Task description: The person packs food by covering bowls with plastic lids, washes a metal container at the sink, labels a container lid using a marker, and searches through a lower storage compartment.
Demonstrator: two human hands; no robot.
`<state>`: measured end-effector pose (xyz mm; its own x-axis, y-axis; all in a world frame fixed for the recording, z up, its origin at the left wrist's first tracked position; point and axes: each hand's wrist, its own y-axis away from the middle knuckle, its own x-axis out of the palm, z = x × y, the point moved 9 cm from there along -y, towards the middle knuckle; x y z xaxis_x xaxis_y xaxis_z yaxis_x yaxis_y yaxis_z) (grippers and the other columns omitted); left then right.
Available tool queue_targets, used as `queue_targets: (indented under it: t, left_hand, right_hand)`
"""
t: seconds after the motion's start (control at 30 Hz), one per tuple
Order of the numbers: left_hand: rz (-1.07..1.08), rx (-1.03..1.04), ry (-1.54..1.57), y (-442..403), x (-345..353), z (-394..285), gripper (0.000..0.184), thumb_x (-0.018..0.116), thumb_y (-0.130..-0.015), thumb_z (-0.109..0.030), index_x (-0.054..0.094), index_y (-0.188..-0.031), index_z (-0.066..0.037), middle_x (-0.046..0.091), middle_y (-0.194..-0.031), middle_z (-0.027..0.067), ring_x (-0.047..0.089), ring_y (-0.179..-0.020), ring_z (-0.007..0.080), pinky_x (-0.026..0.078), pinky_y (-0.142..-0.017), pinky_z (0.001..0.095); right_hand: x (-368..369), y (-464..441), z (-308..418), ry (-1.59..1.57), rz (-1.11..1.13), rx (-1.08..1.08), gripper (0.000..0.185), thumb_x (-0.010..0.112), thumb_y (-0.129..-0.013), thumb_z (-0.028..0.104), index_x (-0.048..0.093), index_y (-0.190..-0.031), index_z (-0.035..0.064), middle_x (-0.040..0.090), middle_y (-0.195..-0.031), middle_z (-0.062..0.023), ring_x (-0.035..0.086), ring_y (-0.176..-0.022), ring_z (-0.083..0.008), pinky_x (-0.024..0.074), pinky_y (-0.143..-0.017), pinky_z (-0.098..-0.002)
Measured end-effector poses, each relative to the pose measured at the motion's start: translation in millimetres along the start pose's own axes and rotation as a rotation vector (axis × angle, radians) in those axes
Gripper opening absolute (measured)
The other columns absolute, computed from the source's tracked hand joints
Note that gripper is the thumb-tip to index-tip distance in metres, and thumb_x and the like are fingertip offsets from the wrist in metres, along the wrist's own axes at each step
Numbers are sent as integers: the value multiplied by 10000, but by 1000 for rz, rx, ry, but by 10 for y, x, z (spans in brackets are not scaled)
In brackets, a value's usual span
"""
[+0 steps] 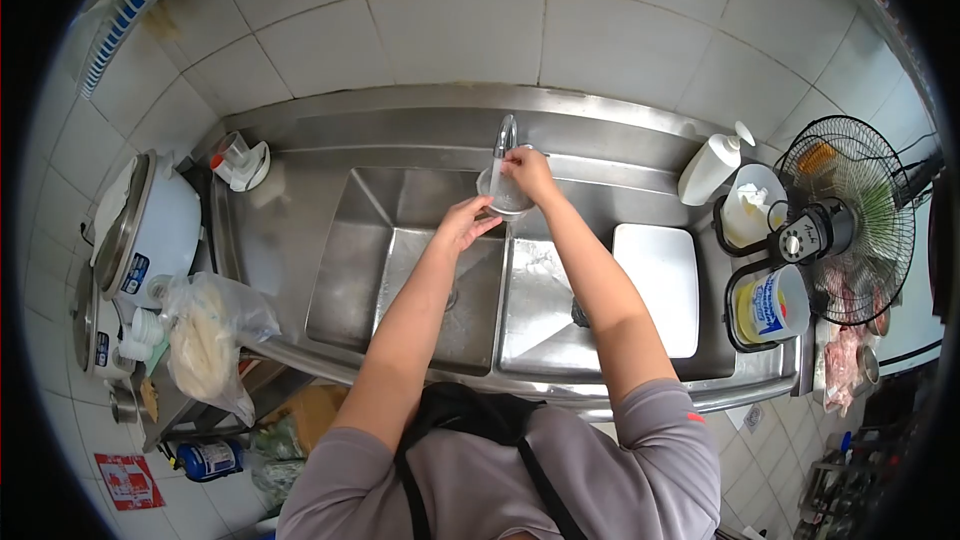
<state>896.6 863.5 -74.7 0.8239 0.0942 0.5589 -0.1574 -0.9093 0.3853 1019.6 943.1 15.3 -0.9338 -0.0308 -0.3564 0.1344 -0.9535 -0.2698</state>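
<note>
At the double sink's (pixel 345 265) back edge, the left hand (pixel 464 223) grasps a clear bowl (pixel 511 201) that could slip if wet, the right hand's (pixel 531 174) grip unclear

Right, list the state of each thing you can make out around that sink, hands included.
Clear container: held beneath the faucet
Faucet: spout above the container, flow unclear
Left hand: gripping the container
Right hand: at the container, grip unclear
Pump bottle: pump head fitted
White board: broad face up
Fan: caged, spinning unclear
Plastic bag: filled
</note>
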Motion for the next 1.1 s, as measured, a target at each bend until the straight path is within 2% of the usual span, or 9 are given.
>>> queue_targets:
  t: [0.03,0.17,0.27,0.43,0.53,0.7,0.77,0.97,1.1]
  left_hand:
    - [9,-10,-23,5,19,50,234,623,-787,-121,538,-955,19,521,-942,99,541,-878,191,521,-809,357]
    - [-4,-59,-59,29,16,59,226,618,-789,-123,546,-947,22,516,-914,89,553,-827,188,518,-808,345]
    - [5,-30,-83,55,35,45,238,618,-788,-129,544,-952,26,523,-926,95,559,-830,194,518,-805,343]
    - [8,-75,-214,138,11,47,230,606,-794,-134,543,-952,21,533,-952,113,567,-860,207,520,-798,344]
    - [28,-92,-194,163,-18,9,227,596,-790,-130,539,-954,16,537,-953,119,569,-873,229,514,-809,358]
    - [-24,-90,-67,115,-146,-17,252,585,-765,-106,534,-976,22,552,-950,138,583,-871,263,503,-820,388]
    - [-21,-87,-191,42,-116,43,268,587,-758,-102,536,-987,27,563,-978,154,589,-880,257,507,-796,375]
    - [-74,230,-1158,-209,225,-345,383,678,-693,-173,568,-996,33,611,-958,177,609,-885,262,486,-747,345]
    - [-178,392,-1486,-78,404,-443,428,729,-653,-218,597,-976,28,634,-908,176,617,-875,275,468,-764,346]
  right_hand:
    - [93,-12,100,275,53,-47,43,630,-675,15,643,-715,8,625,-633,-107,596,-585,-170,464,-553,-296]
    - [537,102,3,-8,361,95,116,597,-645,0,671,-732,22,644,-652,-94,614,-584,-176,480,-556,-278]
    - [360,-75,-143,211,159,62,158,574,-637,-9,680,-745,36,650,-672,-105,615,-577,-180,483,-557,-279]
    - [473,54,34,200,330,-87,172,617,-670,77,684,-827,62,650,-743,-117,626,-639,-231,483,-609,-336]
    - [133,15,-78,454,80,-210,180,641,-692,124,682,-857,62,634,-850,-155,623,-653,-254,478,-613,-343]
    - [138,254,-678,37,305,401,333,594,-728,96,595,-1060,71,620,-878,-146,620,-663,-226,498,-421,-342]
    - [48,279,-420,132,268,388,367,582,-728,81,570,-1095,79,623,-852,-122,614,-659,-211,493,-370,-334]
    - [242,455,-357,154,578,329,358,596,-682,33,612,-1038,68,648,-824,-82,601,-721,-161,493,-623,-301]
    - [94,402,-536,60,424,407,373,596,-663,-5,616,-1032,50,651,-862,-73,597,-770,-148,454,-735,-281]
